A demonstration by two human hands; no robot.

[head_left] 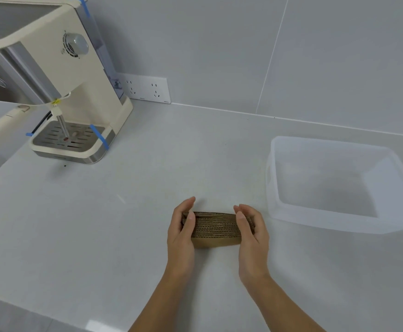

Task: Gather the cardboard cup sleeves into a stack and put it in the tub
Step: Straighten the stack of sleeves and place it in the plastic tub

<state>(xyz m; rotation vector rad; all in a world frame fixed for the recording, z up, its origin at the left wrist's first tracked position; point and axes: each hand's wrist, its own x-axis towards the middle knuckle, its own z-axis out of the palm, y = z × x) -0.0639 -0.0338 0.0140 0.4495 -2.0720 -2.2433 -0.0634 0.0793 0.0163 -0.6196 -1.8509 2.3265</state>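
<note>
A stack of brown corrugated cardboard cup sleeves [215, 227] stands on edge on the white counter, a little right of centre and near me. My left hand [182, 232] presses flat against the stack's left end. My right hand [252, 232] presses against its right end, so the stack is squeezed between both palms. A translucent white plastic tub [273, 202] sits on the counter to the right of the stack, with nothing inside it. A narrow gap of counter separates my right hand from the tub's near left corner.
A cream and steel espresso machine [76, 92] with blue tape strips stands at the back left, its drip tray facing me. A wall socket panel [145, 88] is mounted on the grey tiled wall behind it. The counter's front edge runs across the lower left.
</note>
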